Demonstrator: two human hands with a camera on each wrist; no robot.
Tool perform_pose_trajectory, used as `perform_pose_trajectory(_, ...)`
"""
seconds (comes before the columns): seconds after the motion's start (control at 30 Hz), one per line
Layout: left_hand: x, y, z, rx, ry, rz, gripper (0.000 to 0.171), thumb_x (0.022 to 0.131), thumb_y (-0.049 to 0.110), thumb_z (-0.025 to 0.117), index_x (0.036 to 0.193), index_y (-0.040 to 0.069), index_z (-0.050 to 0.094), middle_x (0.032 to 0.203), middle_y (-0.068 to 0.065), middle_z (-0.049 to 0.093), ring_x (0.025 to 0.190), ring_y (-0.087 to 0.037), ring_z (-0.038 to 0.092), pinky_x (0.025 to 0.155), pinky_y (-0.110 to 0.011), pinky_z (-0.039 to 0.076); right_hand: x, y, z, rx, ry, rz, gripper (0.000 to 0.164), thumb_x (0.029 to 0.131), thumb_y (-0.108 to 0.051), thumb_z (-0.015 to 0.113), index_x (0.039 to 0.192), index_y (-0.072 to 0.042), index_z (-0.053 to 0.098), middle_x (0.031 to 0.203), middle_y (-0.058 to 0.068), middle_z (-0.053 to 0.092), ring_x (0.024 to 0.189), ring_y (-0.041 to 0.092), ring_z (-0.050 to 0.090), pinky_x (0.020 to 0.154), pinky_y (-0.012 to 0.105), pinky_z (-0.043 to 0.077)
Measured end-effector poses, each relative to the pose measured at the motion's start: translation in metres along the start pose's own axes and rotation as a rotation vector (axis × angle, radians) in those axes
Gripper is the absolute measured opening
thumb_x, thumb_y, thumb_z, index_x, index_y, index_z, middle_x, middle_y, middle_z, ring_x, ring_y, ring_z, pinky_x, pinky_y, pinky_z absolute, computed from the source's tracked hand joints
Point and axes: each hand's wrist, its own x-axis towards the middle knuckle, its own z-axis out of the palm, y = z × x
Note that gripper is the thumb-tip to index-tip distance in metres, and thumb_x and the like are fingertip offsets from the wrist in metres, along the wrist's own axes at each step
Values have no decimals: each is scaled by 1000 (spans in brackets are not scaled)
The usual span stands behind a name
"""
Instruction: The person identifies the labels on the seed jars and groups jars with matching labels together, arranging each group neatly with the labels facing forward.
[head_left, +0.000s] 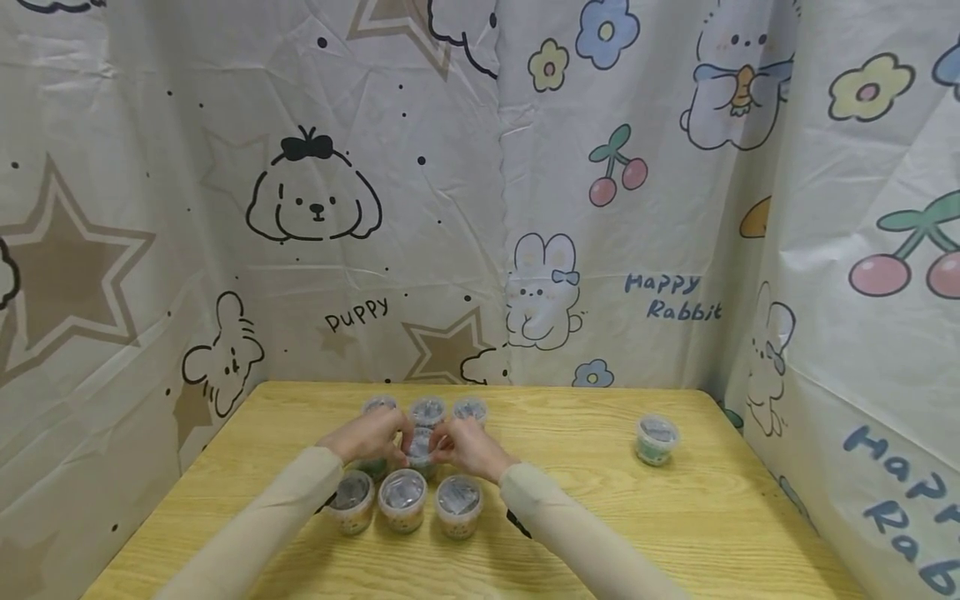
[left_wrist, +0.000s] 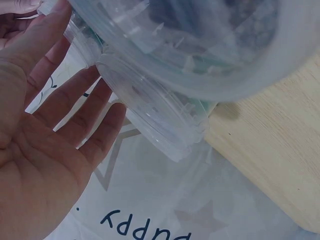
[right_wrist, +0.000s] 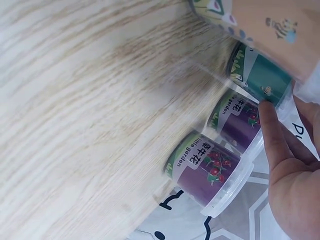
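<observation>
In the head view a small clear-lidded plastic cup [head_left: 420, 442] stands in the middle of a cluster of like cups, between both hands. From its left side my left hand [head_left: 372, 435] holds its rim, and my right hand [head_left: 471, 448] holds it from the right. The right wrist view shows this cup's green label [right_wrist: 267, 75] beside the right hand's fingertips. Another green cup [head_left: 372, 467] is partly hidden under the left hand. In the left wrist view the left thumb and forefinger reach a cup's edge at the top, the other fingers [left_wrist: 105, 125] spread near a lid.
Three cups with orange labels, one of them a front cup [head_left: 402, 500], line the near side. Behind the hands stands a back row, including a purple-labelled cup [right_wrist: 202, 170]. A lone green cup [head_left: 656, 440] sits to the right on the wooden table [head_left: 585, 517]. Printed curtains [head_left: 450, 208] enclose the table.
</observation>
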Motion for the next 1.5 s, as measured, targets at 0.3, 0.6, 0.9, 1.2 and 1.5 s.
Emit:
perform_pose_trajectory(0.3,0,1,0,-11,-15,-37,21,76,21,84,71,20,64,67,2,53,57,-9,38,50,-22,31,-1,2,-1,13,-7,20,5,86,-17,76,87,-17,71,95,0,74,87,8,71,71,13,54)
perform_pose_trajectory(0.6,-4,7,-6,-75,-29,-56,13,80,19,82,85,17,70,75,-1,59,53,-10,41,47,-26,34,-7,10,-5,30,24,25,28,86,-23,75,111,-11,71,113,4,71,103,21,69,87,24,56)
perform_pose_trajectory(0.9,8,25,-14,-1,41,-49,16,83,28,79,93,19,70,101,2,70,83,-14,61,72,-34,50,-24,24,-20,130,98,61,20,91,-13,70,110,-7,70,109,10,72,99,19,69,85,26,57)
perform_pose_trajectory(1.2,35,59,-10,3,118,178,7,89,23,73,87,18,69,87,5,69,72,-8,57,62,-23,47,-52,39,-35,177,236,127,12,93,-11,67,103,-8,71,105,5,73,97,22,69,82,31,59)
perform_pose_trajectory(1.5,60,93,0,19,121,199,6,92,23,69,89,18,72,91,6,72,81,-8,65,70,-23,53,-83,52,-52,110,344,190,8,92,-8,67,99,-11,70,101,7,72,91,19,70,79,33,60)
